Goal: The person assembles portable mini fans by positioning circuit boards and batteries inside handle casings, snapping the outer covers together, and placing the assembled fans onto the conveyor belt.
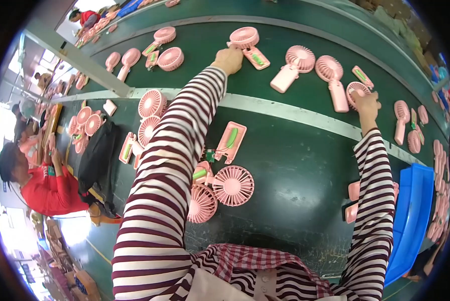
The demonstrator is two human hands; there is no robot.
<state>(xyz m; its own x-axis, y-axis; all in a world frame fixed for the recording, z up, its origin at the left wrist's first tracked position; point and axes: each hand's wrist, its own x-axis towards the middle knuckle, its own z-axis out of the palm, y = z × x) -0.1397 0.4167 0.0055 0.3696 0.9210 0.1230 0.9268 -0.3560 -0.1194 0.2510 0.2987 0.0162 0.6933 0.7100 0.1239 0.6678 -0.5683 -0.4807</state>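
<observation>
Stretched forward, my left hand (228, 59) closes its fingers on the near edge of a pink handheld fan (245, 37). That fan's opened handle half (257, 58), with a green strip in it, lies just to its right. My right hand (368, 104) grips the round head of another pink fan (356, 90); its fingertips are partly hidden. Beyond it lies a pink handle piece (363, 76) with a green strip. Between my hands, two pink fans with closed handles, one fan (299, 58) and a second fan (329, 68), rest on the green belt.
A pale rail (290, 111) separates belt and green worktable (285, 165). Fan heads (233, 185) and an opened handle (231, 142) with thin wires lie beside my left forearm. A blue bin (410, 215) stands right. A person in red (49, 188) sits left.
</observation>
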